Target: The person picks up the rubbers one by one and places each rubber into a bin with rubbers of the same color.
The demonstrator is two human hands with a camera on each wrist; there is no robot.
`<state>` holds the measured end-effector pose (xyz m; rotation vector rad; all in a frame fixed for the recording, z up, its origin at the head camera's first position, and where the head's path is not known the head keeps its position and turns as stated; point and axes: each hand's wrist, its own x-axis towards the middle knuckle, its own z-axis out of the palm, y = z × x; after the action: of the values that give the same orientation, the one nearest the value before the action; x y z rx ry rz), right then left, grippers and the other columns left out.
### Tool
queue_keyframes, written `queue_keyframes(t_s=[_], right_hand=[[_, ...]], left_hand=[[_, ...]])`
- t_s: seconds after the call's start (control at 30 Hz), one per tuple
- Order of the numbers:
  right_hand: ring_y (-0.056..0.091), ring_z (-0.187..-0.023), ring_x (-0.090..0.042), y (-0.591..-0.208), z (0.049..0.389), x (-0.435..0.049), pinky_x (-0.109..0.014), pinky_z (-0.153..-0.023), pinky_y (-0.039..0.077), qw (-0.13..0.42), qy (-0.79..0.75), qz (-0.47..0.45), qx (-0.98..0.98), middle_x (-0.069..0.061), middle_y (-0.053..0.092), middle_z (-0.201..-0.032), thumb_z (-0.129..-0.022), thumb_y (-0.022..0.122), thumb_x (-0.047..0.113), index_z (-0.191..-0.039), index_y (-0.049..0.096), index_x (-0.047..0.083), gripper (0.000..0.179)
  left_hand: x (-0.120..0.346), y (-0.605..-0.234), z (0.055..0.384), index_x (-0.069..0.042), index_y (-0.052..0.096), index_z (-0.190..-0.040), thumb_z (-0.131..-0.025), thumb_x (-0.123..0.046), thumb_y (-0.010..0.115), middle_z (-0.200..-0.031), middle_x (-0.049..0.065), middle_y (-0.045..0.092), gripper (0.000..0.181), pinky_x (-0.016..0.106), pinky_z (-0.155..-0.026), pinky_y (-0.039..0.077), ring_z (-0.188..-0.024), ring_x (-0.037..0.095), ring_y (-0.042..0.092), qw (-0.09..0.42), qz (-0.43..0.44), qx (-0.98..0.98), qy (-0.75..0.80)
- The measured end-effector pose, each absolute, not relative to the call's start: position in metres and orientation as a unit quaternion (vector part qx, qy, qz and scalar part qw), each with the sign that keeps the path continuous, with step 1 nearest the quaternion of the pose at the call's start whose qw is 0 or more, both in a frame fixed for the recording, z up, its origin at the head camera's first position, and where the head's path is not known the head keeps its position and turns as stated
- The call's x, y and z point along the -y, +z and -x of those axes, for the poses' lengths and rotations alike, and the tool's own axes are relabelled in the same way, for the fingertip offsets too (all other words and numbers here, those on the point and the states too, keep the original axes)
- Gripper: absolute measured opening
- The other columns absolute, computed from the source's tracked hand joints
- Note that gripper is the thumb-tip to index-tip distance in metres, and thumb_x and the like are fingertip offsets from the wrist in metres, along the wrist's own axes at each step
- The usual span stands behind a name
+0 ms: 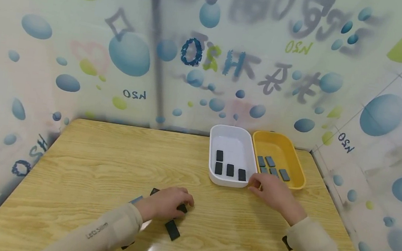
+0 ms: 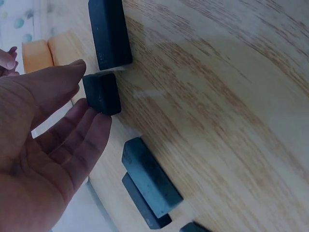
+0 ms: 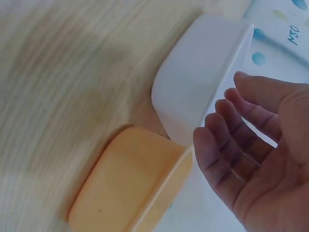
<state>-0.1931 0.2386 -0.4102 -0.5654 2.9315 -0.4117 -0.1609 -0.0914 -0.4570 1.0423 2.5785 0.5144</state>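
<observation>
My left hand [image 1: 166, 203] reaches over the table with its thumb and fingers spread about a small black block [image 2: 102, 93]. In the left wrist view the fingertips lie right at the block's lower edge, and the thumb tip is close to its upper corner. Another black block [image 1: 172, 230] lies just nearer to me. My right hand [image 1: 273, 193] hovers at the near ends of a white tray [image 1: 227, 183] and a yellow tray [image 1: 299, 183]. Its fingers are loosely bent, with nothing between them. Several black blocks [image 1: 230, 170] lie in the white tray, several grey-blue blocks [image 1: 284, 174] in the yellow one.
Past the left wrist lie a grey-blue block [image 1: 136, 199] and a black block [image 1: 154, 191]. A dark block [image 1: 127, 245] shows beside the left sleeve, one more dark block [image 1: 287, 243] beside the right sleeve. A patterned curtain [image 1: 191, 78] hangs behind the wooden table [image 1: 107, 151].
</observation>
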Motion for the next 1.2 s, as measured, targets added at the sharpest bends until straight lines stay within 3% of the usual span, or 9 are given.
queue_keyframes(t_s=[0.27,0.63,0.87,1.2], right_hand=[[0.048,-0.067,-0.007,-0.419,0.182,-0.235,-0.023,-0.06,0.042,0.124,-0.137,0.212,-0.96,0.008,0.058,-0.076,-0.09,0.07,0.021,-0.098,0.069,0.013,0.012],[0.049,-0.065,-0.004,-0.441,0.178,-0.23,-0.021,-0.06,0.044,0.162,-0.15,0.242,-0.945,0.011,0.058,-0.076,-0.09,0.069,0.022,-0.095,0.068,0.018,0.006],[0.051,-0.07,-0.002,-0.449,0.178,-0.229,-0.022,-0.064,0.047,0.151,-0.155,0.265,-0.94,0.012,0.061,-0.079,-0.089,0.071,0.022,-0.094,0.069,0.018,0.007],[0.051,-0.07,-0.002,-0.45,0.173,-0.226,-0.023,-0.064,0.047,0.155,-0.169,0.264,-0.937,0.01,0.062,-0.08,-0.089,0.07,0.019,-0.096,0.069,0.016,0.008]], left_hand=[[0.09,-0.456,0.159,-0.018,0.067,-0.113,-0.083,-0.021,0.078,-0.107,-0.001,0.063,0.032,0.03,-0.084,0.053,-0.094,0.011,0.061,0.171,-0.344,-0.91,0.154],[0.09,-0.458,0.159,-0.02,0.068,-0.108,-0.082,-0.021,0.079,-0.101,-0.003,0.06,0.029,0.027,-0.076,0.052,-0.085,0.008,0.057,0.171,-0.336,-0.915,0.143],[0.089,-0.458,0.161,-0.019,0.069,-0.096,-0.081,-0.019,0.079,-0.096,-0.004,0.061,0.018,0.026,-0.08,0.052,-0.086,0.008,0.059,0.168,-0.349,-0.91,0.147],[0.089,-0.456,0.163,-0.02,0.069,-0.099,-0.083,-0.015,0.075,-0.098,-0.003,0.062,0.017,0.027,-0.082,0.052,-0.088,0.009,0.058,0.164,-0.355,-0.905,0.17]])
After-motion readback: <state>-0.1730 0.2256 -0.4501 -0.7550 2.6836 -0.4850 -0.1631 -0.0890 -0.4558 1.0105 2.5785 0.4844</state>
